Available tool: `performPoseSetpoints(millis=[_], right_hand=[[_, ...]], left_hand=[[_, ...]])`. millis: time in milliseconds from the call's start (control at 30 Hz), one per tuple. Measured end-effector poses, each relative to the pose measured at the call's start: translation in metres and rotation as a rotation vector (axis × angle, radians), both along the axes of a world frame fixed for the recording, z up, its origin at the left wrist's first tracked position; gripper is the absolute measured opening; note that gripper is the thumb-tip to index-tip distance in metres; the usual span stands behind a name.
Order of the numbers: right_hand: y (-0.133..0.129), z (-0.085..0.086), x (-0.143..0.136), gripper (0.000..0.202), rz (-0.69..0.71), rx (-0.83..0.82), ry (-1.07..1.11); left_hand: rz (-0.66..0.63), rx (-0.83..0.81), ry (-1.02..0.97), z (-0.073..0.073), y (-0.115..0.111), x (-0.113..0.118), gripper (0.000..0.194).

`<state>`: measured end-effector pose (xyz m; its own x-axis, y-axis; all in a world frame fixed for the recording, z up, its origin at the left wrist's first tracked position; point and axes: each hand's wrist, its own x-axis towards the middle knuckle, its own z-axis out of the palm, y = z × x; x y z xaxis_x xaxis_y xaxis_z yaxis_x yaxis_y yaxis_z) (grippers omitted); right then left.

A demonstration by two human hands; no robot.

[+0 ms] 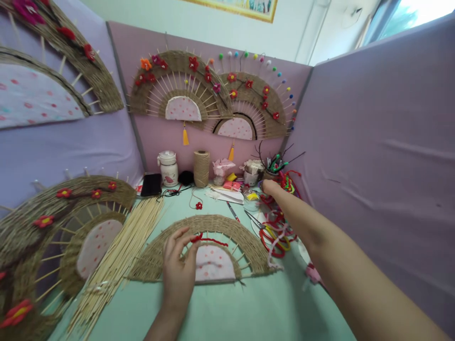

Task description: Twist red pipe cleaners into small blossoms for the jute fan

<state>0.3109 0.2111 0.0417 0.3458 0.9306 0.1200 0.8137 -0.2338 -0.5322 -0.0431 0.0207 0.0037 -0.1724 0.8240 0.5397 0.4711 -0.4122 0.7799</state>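
Note:
My left hand (180,258) is over the woven half-round fan (159,246) on the table, its thumb and fingers pinching a red fuzzy stem (214,241) bent into a small loop at the held end. The stem's straight part points right, above the fan's spotted white centre (215,263). My right arm stretches forward to the back right, where my right hand (270,187) is beside small bags and coloured fuzzy stems (277,222). Its fingers are mostly hidden, so what it touches cannot be made out. A finished red flower (199,205) lies behind the fan.
Scissors (254,219) and a pen-like tool (233,211) lie behind the fan. Thin sticks (121,255) are piled at left. A lidded jar (168,169), twine spool (201,169) and black phone (151,184) stand or lie at the back. Decorated fans hang on the partitions.

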Motion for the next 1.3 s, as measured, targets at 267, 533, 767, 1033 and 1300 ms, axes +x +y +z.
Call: performPoseSetpoints(millis=[267, 533, 767, 1033, 1300], right_hand=[[-0.073, 0.046, -0.038, 0.021, 0.111, -0.006, 0.312], [-0.173, 0.018, -0.150, 0.038, 0.461, 0.160, 1.425], [-0.189, -0.026, -0.205, 0.034, 0.570, 0.108, 1.276], [-0.195, -0.051, -0.205, 0.033, 0.616, 0.294, 0.490], [-0.197, -0.048, -0.208, 0.034, 0.622, 0.433, 0.151]], left_hand=[[-0.083, -0.025, -0.350, -0.002, 0.008, 0.001, 0.018], [-0.099, -0.203, -0.756, -0.012, 0.019, -0.003, 0.030], [-0.228, -0.305, -1.240, 0.000, 0.016, -0.009, 0.026], [-0.329, -0.346, -1.364, 0.003, 0.013, -0.010, 0.021], [-0.363, -0.360, -1.222, 0.003, 0.010, -0.006, 0.024]])
